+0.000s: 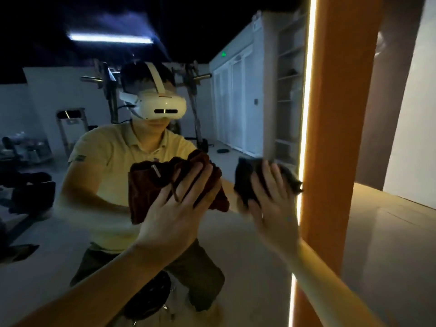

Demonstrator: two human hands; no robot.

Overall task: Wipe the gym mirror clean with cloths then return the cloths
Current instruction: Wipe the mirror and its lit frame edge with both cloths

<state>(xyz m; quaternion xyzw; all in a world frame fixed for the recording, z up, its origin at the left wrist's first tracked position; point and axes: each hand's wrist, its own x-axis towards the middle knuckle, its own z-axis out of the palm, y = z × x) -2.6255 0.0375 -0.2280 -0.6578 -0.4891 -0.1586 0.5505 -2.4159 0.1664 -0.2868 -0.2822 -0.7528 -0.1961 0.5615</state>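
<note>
The gym mirror [247, 232] fills the left and middle of the view and reflects a person in a yellow shirt and a headset. My left hand [174, 213] presses a dark red-brown cloth [141, 190] flat against the glass with straight, spread fingers. To its right, my right hand [273, 204] presses a dark grey cloth [245, 180] on the glass close to the mirror's right edge, fingers straight. The right hand and its cloth look blurred.
A bright vertical light strip [306, 114] runs along the mirror's right edge, beside an orange column [335, 138]. A pale wall and floor [389, 232] lie to the right. The reflection holds a weight rack, benches and white cabinets in a dim room.
</note>
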